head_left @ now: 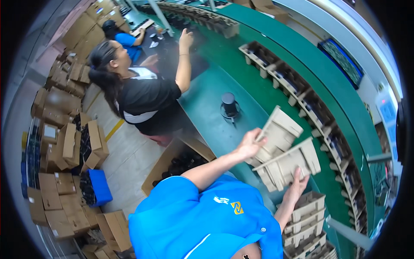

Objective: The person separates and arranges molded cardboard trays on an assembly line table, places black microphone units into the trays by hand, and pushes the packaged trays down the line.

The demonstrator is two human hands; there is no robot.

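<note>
Above the near edge of the green workbench (211, 93), two beige moulded trays are held up at a tilt, one in each hand. The left hand (250, 145) is closed around the left edge of the farther tray (282, 129), its thumb and fingers pinching the rim. The right hand (296, 186) is partly curled, gripping the lower edge of the nearer tray (289, 166), with fingers laid against its face. The nearer tray overlaps the farther one in view; whether they touch I cannot tell. Just beside the right forearm stands a stack of similar trays (304, 213). Beyond the left hand, a black device (230, 105) stands upright on the bench. To the right, a row of filled trays (319, 114) lines the green conveyor (258, 93). Left of the bench, a co-worker in black (148, 95) raises one arm, near an open carton (157, 172) of black parts.
</note>
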